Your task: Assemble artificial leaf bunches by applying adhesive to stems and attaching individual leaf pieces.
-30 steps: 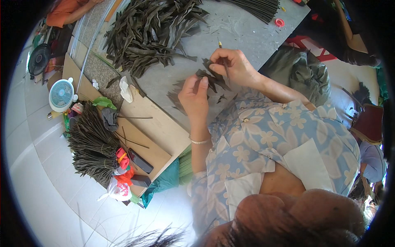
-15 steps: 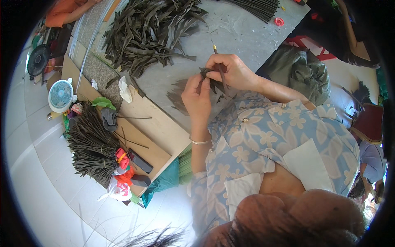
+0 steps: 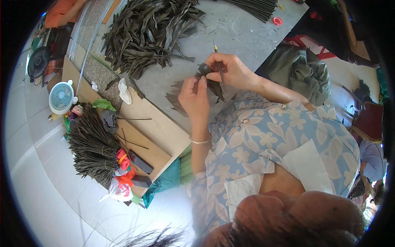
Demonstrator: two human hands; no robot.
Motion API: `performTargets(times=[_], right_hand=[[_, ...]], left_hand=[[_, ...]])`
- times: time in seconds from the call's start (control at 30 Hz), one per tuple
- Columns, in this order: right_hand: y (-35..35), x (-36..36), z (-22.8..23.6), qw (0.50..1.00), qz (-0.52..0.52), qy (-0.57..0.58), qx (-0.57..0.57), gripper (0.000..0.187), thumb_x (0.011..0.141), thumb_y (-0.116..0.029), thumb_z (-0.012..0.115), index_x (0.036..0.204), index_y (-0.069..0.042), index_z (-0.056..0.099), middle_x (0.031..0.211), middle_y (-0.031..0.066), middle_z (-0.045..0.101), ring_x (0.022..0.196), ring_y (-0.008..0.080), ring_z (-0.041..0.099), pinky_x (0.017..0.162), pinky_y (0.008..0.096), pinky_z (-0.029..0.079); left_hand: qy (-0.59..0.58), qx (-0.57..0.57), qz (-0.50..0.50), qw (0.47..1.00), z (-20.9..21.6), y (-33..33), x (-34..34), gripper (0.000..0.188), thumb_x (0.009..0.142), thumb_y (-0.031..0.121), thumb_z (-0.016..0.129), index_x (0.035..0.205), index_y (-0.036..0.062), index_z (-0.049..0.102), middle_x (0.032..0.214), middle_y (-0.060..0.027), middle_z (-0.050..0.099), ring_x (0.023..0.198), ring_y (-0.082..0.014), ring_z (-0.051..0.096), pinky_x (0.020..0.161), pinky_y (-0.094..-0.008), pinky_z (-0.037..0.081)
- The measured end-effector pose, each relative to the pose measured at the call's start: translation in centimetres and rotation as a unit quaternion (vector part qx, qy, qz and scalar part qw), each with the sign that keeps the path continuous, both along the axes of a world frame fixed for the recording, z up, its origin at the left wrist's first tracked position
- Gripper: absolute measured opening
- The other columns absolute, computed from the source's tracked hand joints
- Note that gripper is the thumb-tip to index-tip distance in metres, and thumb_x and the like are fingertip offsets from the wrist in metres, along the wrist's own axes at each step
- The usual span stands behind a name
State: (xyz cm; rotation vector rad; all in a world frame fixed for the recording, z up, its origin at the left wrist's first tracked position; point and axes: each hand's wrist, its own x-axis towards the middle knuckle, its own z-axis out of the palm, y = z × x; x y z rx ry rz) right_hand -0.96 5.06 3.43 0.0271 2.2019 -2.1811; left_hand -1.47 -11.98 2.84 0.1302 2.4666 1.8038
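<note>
My left hand (image 3: 194,99) is closed in a pinch on a dark, dried-looking leaf piece (image 3: 215,88) just above the grey tabletop. Close beside it, my right hand (image 3: 235,73) grips a slim dark stick tool (image 3: 216,49) with a yellow band and a thin tip pointing away from me. The thumb and fingers of the right hand also meet the leaf's upper part. Under and left of my left hand lie flat, pointed leaf pieces (image 3: 174,98). Beyond both hands, a large heap of dark leaf strips (image 3: 144,39) covers the table's far left.
At left, a bundle of dark stems (image 3: 92,144), a phone (image 3: 140,161) and a small blue-white fan (image 3: 61,98) sit by a board (image 3: 154,123). Far right are more thin stems (image 3: 257,7) and a red tape ring (image 3: 277,21). Other people are nearby.
The leaf piece has shifted between my fingers, and more of it now hangs below my hands. My left hand has moved slightly left; the right still grips the tool.
</note>
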Motion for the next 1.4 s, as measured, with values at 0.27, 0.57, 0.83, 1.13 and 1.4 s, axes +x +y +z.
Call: performTargets(times=[0.27,0.57,0.83,1.13,1.4], right_hand=[[0.7,-0.2,-0.2,1.0,0.01,-0.007,-0.002,0.018,0.087,-0.002,0.07,0.101,-0.001,0.06,0.075,-0.0025,0.055,0.072,0.0042,0.049,0.064,0.0231,0.042],[-0.6,-1.5,-2.1,0.923,0.079,0.303,0.225,0.035,0.074,0.009,0.063,0.106,-0.006,0.062,0.113,0.0089,0.063,0.091,0.0253,0.066,0.073,0.0325,0.055],[0.4,-3.5,-3.4,0.879,0.078,0.261,0.391,0.029,0.08,-0.004,0.067,0.109,-0.008,0.063,0.109,0.0105,0.064,0.089,0.0328,0.066,0.072,0.0407,0.055],[-1.0,-6.1,-2.8,0.917,0.045,0.104,0.382,0.014,0.088,-0.015,0.069,0.093,-0.004,0.062,0.082,0.0111,0.064,0.073,0.0282,0.064,0.064,0.0401,0.049],[-3.2,0.6,0.3,0.944,0.162,-0.005,0.289,0.01,0.087,-0.015,0.07,0.093,-0.007,0.066,0.077,0.0115,0.066,0.069,0.0275,0.063,0.064,0.0344,0.049]], left_hand=[[-0.039,0.064,0.024,0.997,-0.1,-1.3,0.0,0.012,0.093,0.008,0.068,0.088,-0.0018,0.065,0.073,0.0001,0.061,0.064,-0.0051,0.051,0.06,-0.019,0.04],[0.298,-0.242,-0.058,0.922,1.6,-4.9,-0.5,0.034,0.076,-0.011,0.057,0.107,-0.001,0.067,0.112,-0.0178,0.063,0.105,-0.0348,0.061,0.092,-0.0408,0.049],[0.239,-0.282,-0.161,0.915,0.4,-7.1,3.0,0.049,0.07,-0.007,0.055,0.118,0.0032,0.063,0.132,-0.0159,0.055,0.124,-0.0404,0.05,0.103,-0.0481,0.04],[0.205,-0.155,-0.04,0.966,1.0,-8.1,2.8,0.032,0.083,-0.002,0.059,0.114,0.0031,0.065,0.123,-0.0151,0.062,0.119,-0.0374,0.055,0.101,-0.0456,0.043],[0.138,-0.111,0.147,0.973,-1.0,-10.0,2.3,0.013,0.094,0.0,0.059,0.1,0.0,0.07,0.092,-0.0047,0.072,0.077,-0.0093,0.061,0.071,-0.022,0.047]])
